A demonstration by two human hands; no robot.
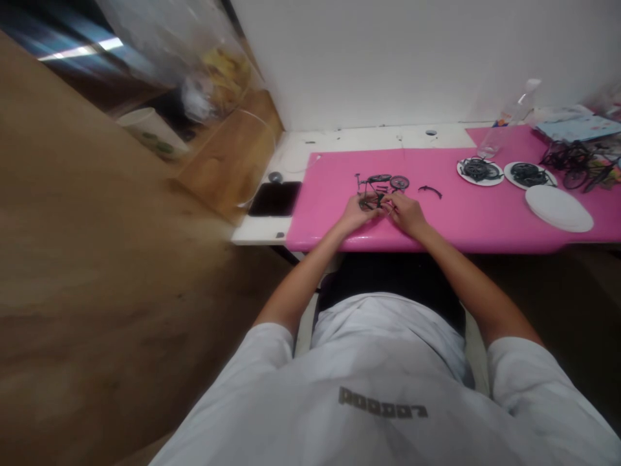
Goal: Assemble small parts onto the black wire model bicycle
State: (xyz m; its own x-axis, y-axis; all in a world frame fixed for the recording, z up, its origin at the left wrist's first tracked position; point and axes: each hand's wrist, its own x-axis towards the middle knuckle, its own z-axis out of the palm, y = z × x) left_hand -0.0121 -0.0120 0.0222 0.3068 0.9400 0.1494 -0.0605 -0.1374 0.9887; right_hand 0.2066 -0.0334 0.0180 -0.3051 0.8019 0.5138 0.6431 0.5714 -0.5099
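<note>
- Wheel [370, 203], dark, spoked, head view: gripped by left hand [356, 213], at pink sheet's [325, 223] front part.
- Right hand [407, 214]: fingers bunched at wheel's right side, over pink sheet; can't tell what they grip.
- Second wheel [399, 183]: lying around pink sheet's middle.
- Curved black part [431, 189]: also mid pink sheet.
- White plate stack [560, 208]: pink sheet's right part.
- Black flat object [274, 199]: left of pink sheet, on white bench [363, 137].
</note>
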